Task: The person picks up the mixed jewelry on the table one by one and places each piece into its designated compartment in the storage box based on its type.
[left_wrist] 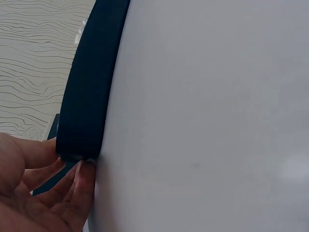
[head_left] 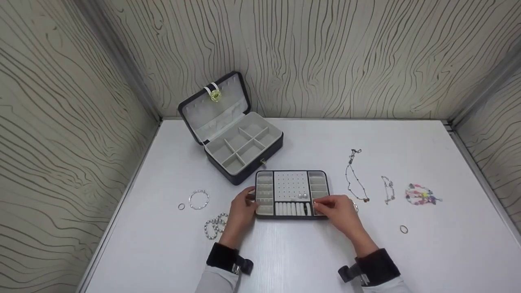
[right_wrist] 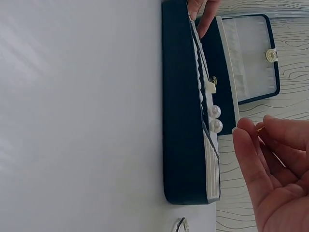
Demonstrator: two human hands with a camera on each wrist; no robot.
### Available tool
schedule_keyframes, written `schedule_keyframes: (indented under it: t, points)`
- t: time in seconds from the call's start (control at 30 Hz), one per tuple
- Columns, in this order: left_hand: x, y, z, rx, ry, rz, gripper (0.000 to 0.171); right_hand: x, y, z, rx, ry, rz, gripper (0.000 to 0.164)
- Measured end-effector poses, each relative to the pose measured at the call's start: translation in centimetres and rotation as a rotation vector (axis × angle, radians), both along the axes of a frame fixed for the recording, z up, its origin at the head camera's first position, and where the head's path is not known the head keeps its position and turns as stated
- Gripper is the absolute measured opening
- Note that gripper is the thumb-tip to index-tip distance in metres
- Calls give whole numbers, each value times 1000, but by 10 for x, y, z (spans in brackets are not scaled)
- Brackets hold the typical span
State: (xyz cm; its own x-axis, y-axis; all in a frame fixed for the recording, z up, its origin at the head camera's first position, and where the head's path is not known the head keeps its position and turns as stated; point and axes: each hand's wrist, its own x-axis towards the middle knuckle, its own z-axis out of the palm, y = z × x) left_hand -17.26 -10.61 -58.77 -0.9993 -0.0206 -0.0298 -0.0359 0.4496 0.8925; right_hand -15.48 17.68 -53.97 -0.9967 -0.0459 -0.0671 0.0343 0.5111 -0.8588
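A dark blue jewelry tray (head_left: pixel 291 187) with a light lining lies in front of me. My left hand (head_left: pixel 242 207) grips its left end, thumb at the top edge and fingers along the side, as the left wrist view shows at the tray's corner (left_wrist: pixel 82 130). Over the right part of the tray, my right hand (head_left: pixel 340 209) pinches a tiny gold-coloured piece (right_wrist: pixel 261 129) between thumb and fingertips; most of it is hidden. Two pearl earrings (right_wrist: pixel 216 119) sit on the perforated panel (head_left: pixel 290 183), above the row of ring rolls (head_left: pixel 289 209).
Behind the tray stands an open jewelry box (head_left: pixel 236 162) with several compartments. To the left lie a bracelet (head_left: pixel 198 200), a ring (head_left: pixel 181 206) and a grey bead strand (head_left: pixel 211 228). On the right are a necklace (head_left: pixel 356 183), a chain bracelet (head_left: pixel 388 190), colourful beads (head_left: pixel 421 195) and a gold ring (head_left: pixel 403 229).
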Motion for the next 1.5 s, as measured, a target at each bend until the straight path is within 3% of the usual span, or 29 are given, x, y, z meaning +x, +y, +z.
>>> schedule_keyframes:
  t: [0.23,0.5,0.83,1.2,1.5]
  points:
    - [-1,-1,-2,-1,-16,5,49,-2,-11,-4,-35,-56,-5,12]
    - [0,-1,-2,12,-13,-2,48,-5,-25,-11,19,11,58,5]
    - [0,-1,-1,4,-14,-2,49,-7,-35,-16,-4,-78,25,5]
    - [0,0,0,7,-14,2,49,-12,-36,-21,-65,-82,-20,11]
    - [1,0,-1,3,-6,1,49,-12,-37,-24,38,-38,-12,4]
